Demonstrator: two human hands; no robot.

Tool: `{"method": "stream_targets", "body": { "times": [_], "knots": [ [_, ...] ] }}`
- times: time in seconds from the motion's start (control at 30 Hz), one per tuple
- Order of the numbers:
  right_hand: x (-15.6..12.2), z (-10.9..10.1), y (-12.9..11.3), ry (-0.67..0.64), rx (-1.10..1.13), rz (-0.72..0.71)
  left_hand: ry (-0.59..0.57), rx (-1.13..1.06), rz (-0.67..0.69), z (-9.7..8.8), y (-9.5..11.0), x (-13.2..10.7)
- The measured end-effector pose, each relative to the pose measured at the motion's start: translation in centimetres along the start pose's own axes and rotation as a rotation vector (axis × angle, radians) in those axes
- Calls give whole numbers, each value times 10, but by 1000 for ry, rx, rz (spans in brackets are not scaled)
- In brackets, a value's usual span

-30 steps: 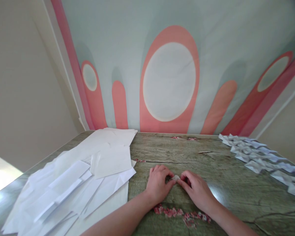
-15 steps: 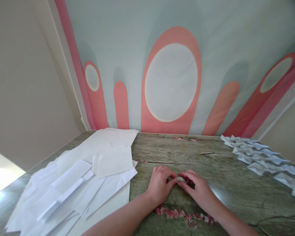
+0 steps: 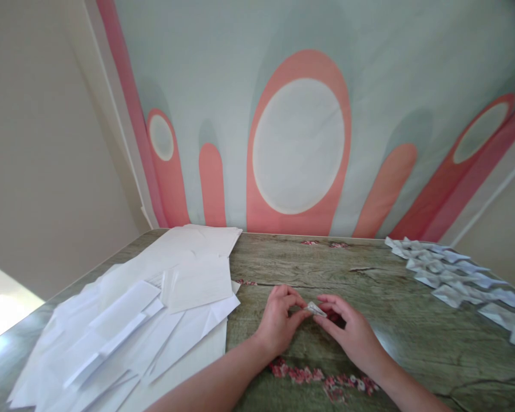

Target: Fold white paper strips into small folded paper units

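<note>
A small piece of folded paper (image 3: 316,309), white with grey marks, is held just above the table between my two hands. My left hand (image 3: 281,321) pinches its left end between thumb and fingers. My right hand (image 3: 347,325) has thumb and forefinger at the right side of the same piece, spread a little around it. Part of the fold is hidden by the fingertips. Left of my left hand lies a large pile of white paper sheets (image 3: 201,283), some of them folded.
Rows of folded paper pieces (image 3: 450,274) lie along the right side of the wood-patterned table (image 3: 283,260), which has printed pink flowers. Behind the table's far edge rises a wall covering (image 3: 223,74) with pink shapes.
My right hand's forefinger and thumb have opened slightly and moved a little right. More of the folded paper now shows between the hands. The sheets and rows of folded pieces stay put.
</note>
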State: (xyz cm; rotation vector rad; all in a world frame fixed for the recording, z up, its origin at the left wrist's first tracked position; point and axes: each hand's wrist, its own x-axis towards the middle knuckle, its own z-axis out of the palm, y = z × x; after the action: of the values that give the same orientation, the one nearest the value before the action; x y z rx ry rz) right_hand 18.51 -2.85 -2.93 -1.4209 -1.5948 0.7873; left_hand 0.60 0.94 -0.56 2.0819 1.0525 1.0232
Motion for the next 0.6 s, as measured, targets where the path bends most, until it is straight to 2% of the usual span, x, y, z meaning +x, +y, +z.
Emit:
{"method": "stream_targets", "body": {
  "times": [0.3, 0.6],
  "knots": [
    [-1, -3, -6, 51, -25, -60, -35, -90, -47, -2, 1, 1],
    [0, -5, -9, 16, 25, 12, -126, -96, -93, 0, 0, 1]
  ]
}}
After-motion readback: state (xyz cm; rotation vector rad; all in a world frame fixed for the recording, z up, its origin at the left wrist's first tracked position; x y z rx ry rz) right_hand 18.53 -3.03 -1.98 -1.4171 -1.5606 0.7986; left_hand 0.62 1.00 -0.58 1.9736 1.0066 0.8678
